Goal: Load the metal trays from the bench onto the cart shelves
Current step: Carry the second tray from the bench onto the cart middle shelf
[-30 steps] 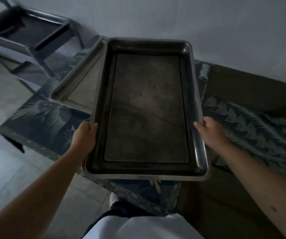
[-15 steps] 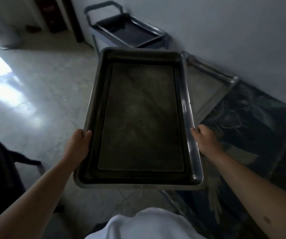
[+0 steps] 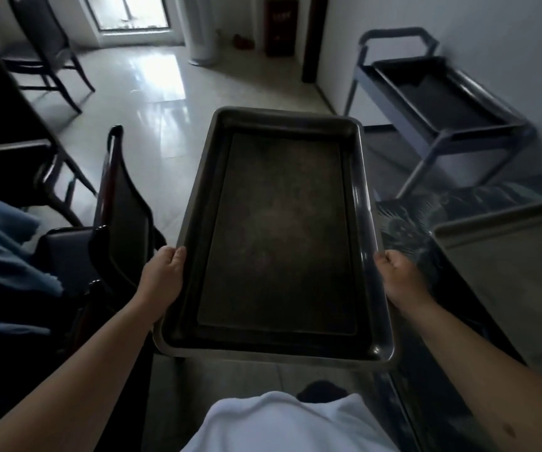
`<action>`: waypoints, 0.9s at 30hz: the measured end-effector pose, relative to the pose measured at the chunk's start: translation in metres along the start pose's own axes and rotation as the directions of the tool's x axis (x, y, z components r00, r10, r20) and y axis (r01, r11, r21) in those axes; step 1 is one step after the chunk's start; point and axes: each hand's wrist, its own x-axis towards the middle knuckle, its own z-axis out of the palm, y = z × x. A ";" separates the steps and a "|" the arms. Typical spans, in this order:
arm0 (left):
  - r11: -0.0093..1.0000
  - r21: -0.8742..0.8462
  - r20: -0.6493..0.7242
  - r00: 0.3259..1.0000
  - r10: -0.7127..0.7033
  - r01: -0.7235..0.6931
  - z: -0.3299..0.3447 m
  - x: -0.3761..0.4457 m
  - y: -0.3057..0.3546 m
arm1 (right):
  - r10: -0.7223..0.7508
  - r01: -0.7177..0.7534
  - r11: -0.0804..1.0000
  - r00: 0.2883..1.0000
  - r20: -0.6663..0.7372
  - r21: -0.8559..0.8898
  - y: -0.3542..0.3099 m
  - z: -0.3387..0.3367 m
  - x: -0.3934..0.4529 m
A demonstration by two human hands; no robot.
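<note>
Both of our hands, left hand (image 3: 162, 278) and right hand (image 3: 400, 277), clamp their fingers on the long rims of a metal tray (image 3: 279, 236). We hold it level in the air, well apart from the cart (image 3: 439, 102) by the wall.

Cart (image 3: 439, 102) right; chair (image 3: 123, 203) left.

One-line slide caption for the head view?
Both hands carry a metal tray toward the cart; another tray waits.
</note>
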 end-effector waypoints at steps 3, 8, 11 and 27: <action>0.999 -0.016 -0.051 0.998 -0.047 0.046 -0.005 0.028 -0.007 | -0.028 0.026 0.999 0.997 0.077 0.019 -0.019 0.025 0.045; 0.995 -0.005 -0.091 0.991 -0.097 0.097 0.001 0.101 0.004 | -0.053 0.047 0.998 0.988 0.142 0.046 -0.043 0.065 0.141; 0.991 -0.022 -0.113 0.985 -0.133 0.131 0.009 0.152 0.023 | -0.035 0.024 0.998 0.980 0.197 0.057 -0.060 0.079 0.205; 0.989 -0.020 -0.097 0.984 -0.148 0.147 0.022 0.388 0.061 | 0.006 -0.015 0.999 0.964 0.267 0.031 -0.155 0.150 0.415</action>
